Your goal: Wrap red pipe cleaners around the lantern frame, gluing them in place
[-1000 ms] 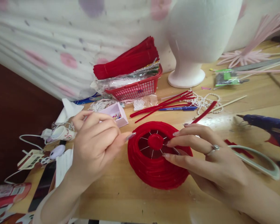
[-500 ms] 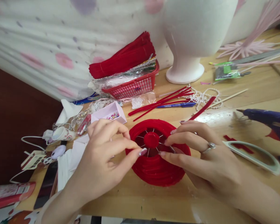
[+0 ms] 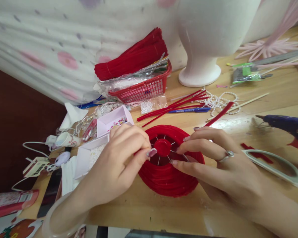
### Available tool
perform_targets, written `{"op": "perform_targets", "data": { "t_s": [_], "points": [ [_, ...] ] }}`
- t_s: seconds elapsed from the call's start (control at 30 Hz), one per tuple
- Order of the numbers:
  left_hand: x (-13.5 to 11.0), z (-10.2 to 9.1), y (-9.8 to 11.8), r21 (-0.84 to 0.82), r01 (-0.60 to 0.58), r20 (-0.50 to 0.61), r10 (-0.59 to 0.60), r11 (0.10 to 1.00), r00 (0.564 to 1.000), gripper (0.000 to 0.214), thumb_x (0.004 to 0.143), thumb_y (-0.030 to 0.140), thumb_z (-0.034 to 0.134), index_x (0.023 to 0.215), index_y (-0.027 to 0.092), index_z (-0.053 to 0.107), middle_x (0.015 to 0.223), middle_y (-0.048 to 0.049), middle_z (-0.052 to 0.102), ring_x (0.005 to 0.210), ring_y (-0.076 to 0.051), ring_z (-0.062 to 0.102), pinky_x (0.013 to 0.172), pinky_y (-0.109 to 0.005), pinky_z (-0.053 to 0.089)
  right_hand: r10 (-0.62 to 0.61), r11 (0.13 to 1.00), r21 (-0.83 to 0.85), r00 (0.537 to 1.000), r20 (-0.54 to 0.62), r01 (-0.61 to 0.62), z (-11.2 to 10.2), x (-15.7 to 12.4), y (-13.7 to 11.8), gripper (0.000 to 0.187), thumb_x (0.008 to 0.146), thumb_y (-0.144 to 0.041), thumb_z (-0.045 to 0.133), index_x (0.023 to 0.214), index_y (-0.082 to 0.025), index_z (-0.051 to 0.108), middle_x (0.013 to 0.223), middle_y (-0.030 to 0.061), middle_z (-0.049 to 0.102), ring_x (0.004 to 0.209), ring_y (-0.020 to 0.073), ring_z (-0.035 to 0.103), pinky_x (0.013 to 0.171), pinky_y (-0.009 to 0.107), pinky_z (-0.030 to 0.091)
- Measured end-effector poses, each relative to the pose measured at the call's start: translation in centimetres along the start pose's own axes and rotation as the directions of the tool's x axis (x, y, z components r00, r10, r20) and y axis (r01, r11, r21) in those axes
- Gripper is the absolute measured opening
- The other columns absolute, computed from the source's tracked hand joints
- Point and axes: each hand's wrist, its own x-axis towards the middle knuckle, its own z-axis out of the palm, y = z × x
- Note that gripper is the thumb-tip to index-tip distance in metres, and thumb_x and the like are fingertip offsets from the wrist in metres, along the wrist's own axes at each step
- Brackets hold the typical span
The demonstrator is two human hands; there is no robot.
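A round red form (image 3: 169, 183) wound from fuzzy chenille stems rests on the table. Inside its opening, thin wire spokes run to a small red disc (image 3: 162, 147). My right hand (image 3: 217, 157), wearing a ring, grips the form's right side, fingertips over the inner rim by the wires. A flat red strip (image 3: 220, 113) sticks out beyond that hand's fingers. At the left rim, my left hand (image 3: 125, 160) is closed in a pinch, thumb against curled fingers; whatever is between them is hidden. The left hand covers part of the left rim.
Behind stand a red basket (image 3: 141, 92) with bundled red stems (image 3: 132, 56) and a white mannequin head (image 3: 200, 74). Loose stems, a blue pen (image 3: 188, 110) and bead strings lie nearer. Right are a glue gun (image 3: 285, 122) and scissors (image 3: 296, 180); left, a bead box (image 3: 101, 124).
My left hand has drawn its fingers together into a tighter pinch and shifted slightly up along the left rim. The right hand keeps its grip; the view has moved a little.
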Motion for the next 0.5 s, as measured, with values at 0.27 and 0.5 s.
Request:
{"op": "perform_targets", "data": {
  "t_s": [0.27, 0.5],
  "points": [
    [-1.1, -1.2, -1.2, -0.472, 0.379, 0.198, -0.324, 0.796, 0.925, 0.017, 0.093, 0.03, 0.061, 0.08, 0.025, 0.071, 0.059, 0.0013, 0.072, 0.044, -0.013, 0.063, 0.041, -0.021, 0.049, 0.001, 1.0, 0.001, 1.0, 0.001, -0.001, 0.1, -0.1, 0.2, 0.034, 0.089, 0.001, 0.049, 0.106, -0.019, 0.072, 0.108, 0.0092, 0.067, 0.105, 0.0251, 0.055, 0.088, 0.046, 0.049],
    [-2.5, -5.0, -4.9, 0.153, 0.28, -0.053, -0.275, 0.948, 0.96, 0.008, 0.078, 0.026, 0.079, 0.08, 0.034, 0.08, 0.076, 0.0098, 0.079, 0.065, -0.015, 0.074, 0.054, -0.018, 0.054, 0.014, 0.999, 0.031, 1.0, 0.02, -0.014, 0.2, -0.1, 0.2, 0.034, 0.088, 0.002, 0.051, 0.107, -0.018, 0.071, 0.11, 0.0096, 0.065, 0.106, 0.0257, 0.053, 0.088, 0.046, 0.048]
  ]
}}
